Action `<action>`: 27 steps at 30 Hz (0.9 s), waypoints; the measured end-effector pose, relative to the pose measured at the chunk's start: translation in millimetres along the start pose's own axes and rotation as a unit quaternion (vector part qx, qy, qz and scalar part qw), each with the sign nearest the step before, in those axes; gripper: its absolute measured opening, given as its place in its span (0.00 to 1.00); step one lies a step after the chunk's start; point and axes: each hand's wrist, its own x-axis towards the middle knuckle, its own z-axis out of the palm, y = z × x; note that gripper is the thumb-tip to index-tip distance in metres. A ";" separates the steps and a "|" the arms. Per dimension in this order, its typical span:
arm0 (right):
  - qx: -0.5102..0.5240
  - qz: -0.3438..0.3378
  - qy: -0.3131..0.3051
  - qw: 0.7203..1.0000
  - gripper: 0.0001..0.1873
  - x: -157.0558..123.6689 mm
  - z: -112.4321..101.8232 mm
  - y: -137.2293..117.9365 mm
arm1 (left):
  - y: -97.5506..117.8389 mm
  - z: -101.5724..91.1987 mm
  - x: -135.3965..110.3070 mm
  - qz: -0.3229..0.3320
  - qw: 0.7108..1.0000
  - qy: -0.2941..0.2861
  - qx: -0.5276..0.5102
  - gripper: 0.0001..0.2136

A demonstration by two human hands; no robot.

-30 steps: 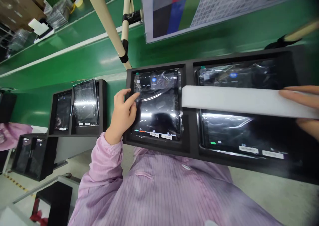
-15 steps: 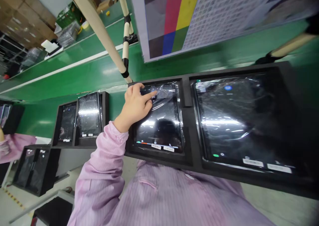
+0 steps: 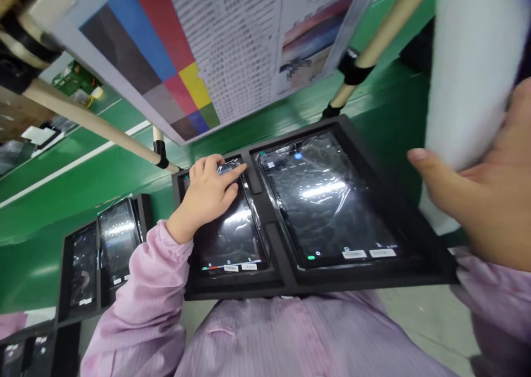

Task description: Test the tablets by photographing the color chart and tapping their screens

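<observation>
My left hand [image 3: 209,191] lies over the upper part of a film-covered tablet [image 3: 232,236], its index finger stretched out near the top right corner and its other fingers bent loosely. That tablet sits in the left compartment of a black foam tray [image 3: 286,280]. A second tablet [image 3: 327,200], also under wrinkled clear film, lies in the right compartment with small icons lit. Both bear white labels along the lower edge. At the far right, my right hand [image 3: 485,200] grips a long white soft-looking roll [image 3: 468,78]; its thumb shows, while most fingers are hidden.
A printed sheet with colour blocks [image 3: 174,50] hangs above the tray, between cream pipes [image 3: 99,128] with black joints. To the left another black tray [image 3: 145,216] holds two tablets on the green bench [image 3: 37,261]. Further trays stand at the lower left.
My right hand has come into view at the right with the white roll. My view has shifted, so the trays appear further left. My left hand stays on the left tablet.
</observation>
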 end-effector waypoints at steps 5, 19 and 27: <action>0.049 0.031 0.042 0.997 0.64 7.0 4.3 -1.9 | 39.5 -6.0 50.7 0.096 0.994 -0.048 0.005 0.20; 0.071 0.048 0.050 0.995 0.49 0.2 -9.4 -2.0 | 104.8 21.2 125.2 0.164 0.984 -0.057 0.035 0.20; 0.073 -0.099 0.079 0.989 0.47 -11.1 -13.6 17.6 | 54.0 -40.0 7.4 0.076 0.997 0.027 0.018 0.21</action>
